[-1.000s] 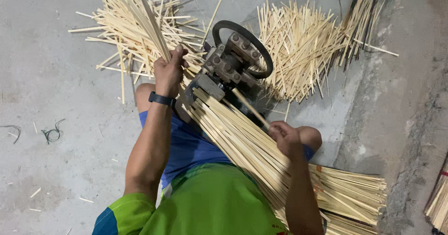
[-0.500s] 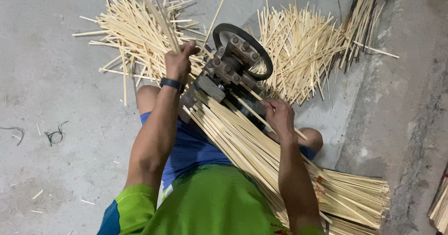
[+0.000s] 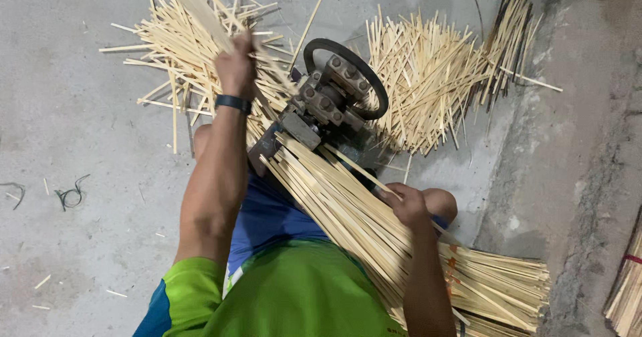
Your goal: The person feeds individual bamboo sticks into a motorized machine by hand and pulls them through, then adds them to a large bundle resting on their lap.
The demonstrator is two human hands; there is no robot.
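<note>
My left hand (image 3: 235, 66), with a dark band on the wrist, grips a pale bamboo strip (image 3: 200, 9) that runs up and to the left past the small grey metal machine (image 3: 319, 106) with a black wheel. My right hand (image 3: 406, 204) pinches a single thin bamboo stick (image 3: 358, 170) that points toward the machine. It rests on a long bundle of bamboo sticks (image 3: 348, 216) lying across my lap from the machine down to the right.
Loose piles of cut sticks lie on the concrete floor behind the machine, one at the left (image 3: 177, 49) and one at the right (image 3: 428, 76). A raised concrete ledge (image 3: 575, 143) runs along the right. Bits of dark wire (image 3: 70, 195) lie at the left.
My left hand has pulled its strip up and away from the machine. My right hand went to the machine, then drew back down to the bundle and now holds one stick.
</note>
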